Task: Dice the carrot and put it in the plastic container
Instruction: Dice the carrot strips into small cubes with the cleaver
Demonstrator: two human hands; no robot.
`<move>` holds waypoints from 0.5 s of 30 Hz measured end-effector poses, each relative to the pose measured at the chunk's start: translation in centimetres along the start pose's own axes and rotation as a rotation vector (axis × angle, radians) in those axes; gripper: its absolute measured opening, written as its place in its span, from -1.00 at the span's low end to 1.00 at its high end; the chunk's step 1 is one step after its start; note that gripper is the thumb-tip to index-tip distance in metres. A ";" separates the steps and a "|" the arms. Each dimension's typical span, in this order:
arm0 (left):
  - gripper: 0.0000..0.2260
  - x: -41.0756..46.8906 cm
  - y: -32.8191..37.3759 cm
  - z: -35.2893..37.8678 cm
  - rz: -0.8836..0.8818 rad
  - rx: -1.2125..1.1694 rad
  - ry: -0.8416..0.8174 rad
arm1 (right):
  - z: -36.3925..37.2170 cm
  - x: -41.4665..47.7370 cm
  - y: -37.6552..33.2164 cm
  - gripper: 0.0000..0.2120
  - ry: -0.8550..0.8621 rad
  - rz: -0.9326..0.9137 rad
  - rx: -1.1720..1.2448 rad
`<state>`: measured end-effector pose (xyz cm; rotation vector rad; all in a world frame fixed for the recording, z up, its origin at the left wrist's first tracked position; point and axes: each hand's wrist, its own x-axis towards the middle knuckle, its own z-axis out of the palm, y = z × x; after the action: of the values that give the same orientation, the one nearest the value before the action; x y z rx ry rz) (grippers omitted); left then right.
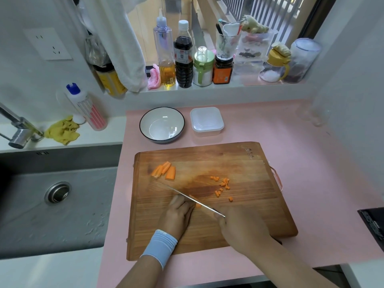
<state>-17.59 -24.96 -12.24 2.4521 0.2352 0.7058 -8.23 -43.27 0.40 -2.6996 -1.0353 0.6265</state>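
A wooden cutting board (239, 223) lies on the pink counter. My left hand (177, 215) presses down on carrot strips (197, 203) near the board's middle, fingers curled. My right hand (241, 227) grips the handle of a knife (187, 195), whose blade runs up and left and rests against the strips beside my left fingers. Several small carrot dice (223, 185) are scattered to the right of the blade. Three larger carrot pieces (165, 170) sit at the board's far left. The white plastic container (206, 121) stands beyond the board; whether a lid covers it is unclear.
A white bowl with a dark rim (162, 124) stands left of the container. A steel sink (58, 196) and faucet (18, 129) are at the left. Bottles and jars (184, 57) line the window sill. A dark stove edge (372, 225) is at the right.
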 end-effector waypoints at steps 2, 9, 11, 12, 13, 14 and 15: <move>-0.93 0.0 0.0 0.0 -0.011 0.004 -0.005 | -0.2 0.0 -0.1 -0.73 -0.016 0.018 -0.010; -0.94 0.2 0.2 -0.1 -0.006 0.002 0.000 | -0.9 0.5 -0.6 -0.74 -0.076 0.053 -0.020; -0.94 0.2 0.2 -0.2 -0.007 0.000 -0.004 | -1.0 0.8 -0.7 -0.77 -0.092 0.048 -0.031; -0.93 0.3 0.1 -0.1 -0.009 0.003 -0.008 | -1.0 1.0 -0.7 -0.77 -0.104 0.045 -0.033; -0.92 0.3 0.2 -0.1 -0.011 0.006 -0.011 | -1.0 1.4 -0.8 -0.77 -0.123 0.048 -0.033; -0.92 0.3 0.1 -0.1 -0.011 0.008 -0.012 | -0.9 1.7 -0.9 -0.75 -0.146 0.054 -0.035; -0.93 0.2 0.1 -0.1 -0.008 0.010 -0.014 | -0.7 2.1 -1.0 -0.73 -0.169 0.059 -0.031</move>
<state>-17.44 -24.92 -12.04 2.4630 0.2431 0.6861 -7.09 -41.16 0.71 -2.7513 -1.0148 0.8699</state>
